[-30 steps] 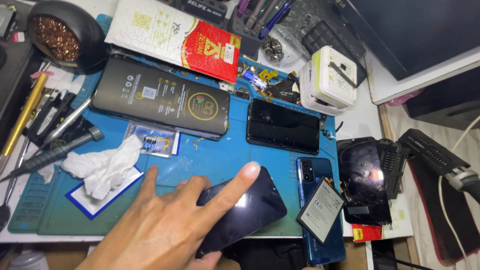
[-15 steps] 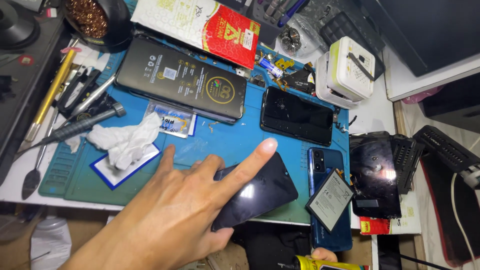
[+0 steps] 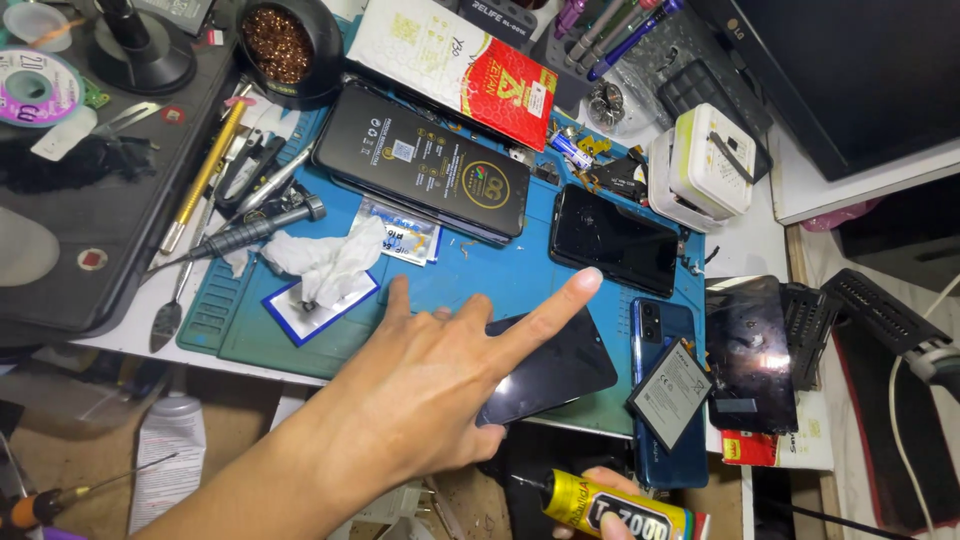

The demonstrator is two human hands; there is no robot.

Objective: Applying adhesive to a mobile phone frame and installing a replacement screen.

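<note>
Left hand (image 3: 420,400) open, fingers spread, palm resting on a dark glass panel (image 3: 560,365) at the blue mat's (image 3: 480,280) near edge. Panel looks thin, stiff, slick, fragile; best held by its edges. Right hand (image 3: 600,490) grips a yellow glue tube (image 3: 610,510).

Black phone panel (image 3: 555,370) under the left hand (image 3: 430,400): glossy, smooth glass. Work mat (image 3: 500,275): matt blue rubber, ribbed at its left edge. Tissue (image 3: 325,260): crumpled white paper. Glue tube (image 3: 610,510) in the right hand (image 3: 600,485): shiny yellow. Screwdriver (image 3: 255,228), far left: dull grey metal.
</note>
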